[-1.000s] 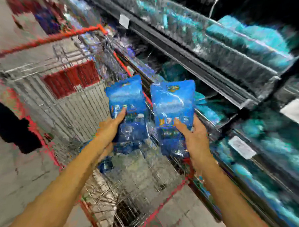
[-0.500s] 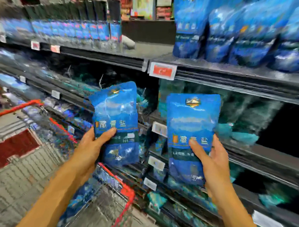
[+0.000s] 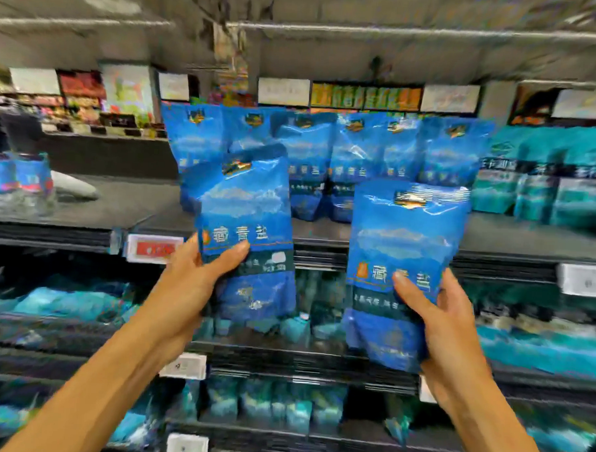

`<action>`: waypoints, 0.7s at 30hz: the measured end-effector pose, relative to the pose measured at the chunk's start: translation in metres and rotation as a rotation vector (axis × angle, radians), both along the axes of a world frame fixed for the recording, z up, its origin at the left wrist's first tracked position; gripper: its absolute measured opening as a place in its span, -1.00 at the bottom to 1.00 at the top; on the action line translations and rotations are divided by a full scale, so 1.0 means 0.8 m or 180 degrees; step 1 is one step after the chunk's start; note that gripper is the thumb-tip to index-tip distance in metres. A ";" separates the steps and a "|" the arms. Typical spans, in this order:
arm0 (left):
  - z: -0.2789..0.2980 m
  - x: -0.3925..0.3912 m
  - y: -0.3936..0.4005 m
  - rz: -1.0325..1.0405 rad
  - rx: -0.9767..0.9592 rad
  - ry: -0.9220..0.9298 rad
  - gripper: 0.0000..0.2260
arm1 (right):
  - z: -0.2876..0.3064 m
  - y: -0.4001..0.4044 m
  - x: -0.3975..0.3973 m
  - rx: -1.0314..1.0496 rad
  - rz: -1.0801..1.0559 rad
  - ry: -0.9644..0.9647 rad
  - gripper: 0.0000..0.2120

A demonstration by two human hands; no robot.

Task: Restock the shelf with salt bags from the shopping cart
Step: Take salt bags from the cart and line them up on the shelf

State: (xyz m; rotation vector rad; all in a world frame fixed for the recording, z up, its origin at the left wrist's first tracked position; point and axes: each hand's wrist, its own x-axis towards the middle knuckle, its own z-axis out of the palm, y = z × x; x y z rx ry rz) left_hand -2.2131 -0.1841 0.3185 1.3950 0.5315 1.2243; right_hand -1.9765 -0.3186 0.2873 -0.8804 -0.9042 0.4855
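The shelf (image 3: 323, 232) runs across in front of me at about chest height, dark and flat, with bare space on its left half. On it stands a row of blue salt bags (image 3: 357, 167), upright and packed side by side, and to their right a row of teal bags (image 3: 544, 182). Lower shelves hold more teal packs, too blurred to read. In my right hand (image 3: 450, 338) I hold a blue salt bag (image 3: 400, 264) upright, thumb across its front and fingers (image 3: 449, 294) wrapped around its right edge, below the shelf's front lip. My left hand (image 3: 191, 289) grips a second salt bag (image 3: 252, 230), tilted slightly left, its top overlapping the standing row. A red price tag (image 3: 154, 249) sits on the shelf edge just left of my left hand.
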 end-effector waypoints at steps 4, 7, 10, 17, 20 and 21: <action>0.049 0.070 0.019 -0.0393 0.0370 0.0085 -0.74 | 0.053 -0.008 0.044 0.0083 -0.0456 -0.0175 -0.65; 0.073 0.137 0.035 -0.0485 0.0517 0.0224 -0.77 | 0.089 0.001 0.084 0.0112 -0.0799 -0.0295 -0.70; 0.086 0.209 0.045 -0.0384 0.0453 0.0368 -0.69 | 0.114 0.020 0.133 0.0085 -0.1164 -0.0281 -0.76; 0.086 0.336 0.067 0.0164 0.0496 0.0624 -0.60 | 0.134 0.073 0.238 -0.0263 -0.1028 -0.0056 -0.70; 0.078 0.356 0.076 0.0471 0.0560 0.0731 -0.63 | 0.129 0.093 0.252 -0.0364 -0.0949 -0.0129 -0.75; 0.075 0.357 0.080 0.0536 0.0657 0.0831 -0.69 | 0.125 0.096 0.258 -0.0396 -0.0921 -0.0198 -0.72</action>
